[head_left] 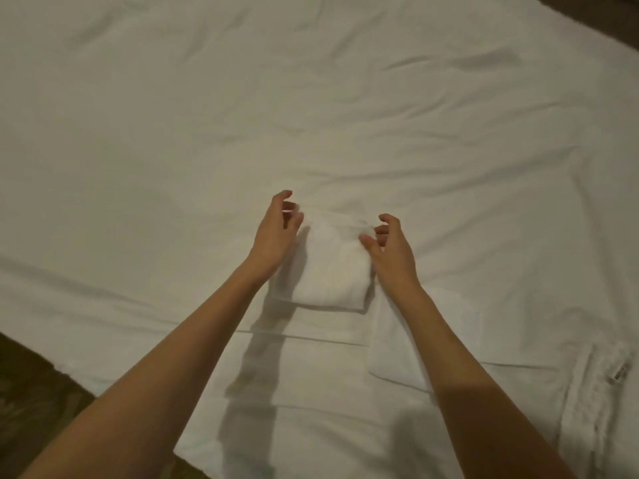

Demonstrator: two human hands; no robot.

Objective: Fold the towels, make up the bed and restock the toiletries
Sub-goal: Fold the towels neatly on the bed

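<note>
**A:** We're looking down on a wide white bed sheet [311, 98], creased in soft ridges running across it, filling nearly the whole view. Dim, warm light, shadows of both arms falling toward the near edge.

**B:** And dark brown floor [31, 392] showing at the lower left, with another sliver of it at the top right corner. That's all the room gives us.

**A:** Centre stage, a small folded towel [328, 271], white, squared off, lying flat on the sheet. It sits on the far edge of a larger flat white towel [311, 392] spread toward the near side.

**B:** Left hand [276, 233] just beside the small towel's left edge, fingers loosely curled, gripping nothing that I can see.

**A:** Right hand [390, 250] at the towel's far right corner, fingers bent and spread, thumb tip touching the cloth or just off it; too blurred to say which. No pinch visible.

**B:** Under the right forearm, another folded white towel [390, 357]. At the far right, a textured white cloth with a label [594, 392] on it, print unreadable
</note>
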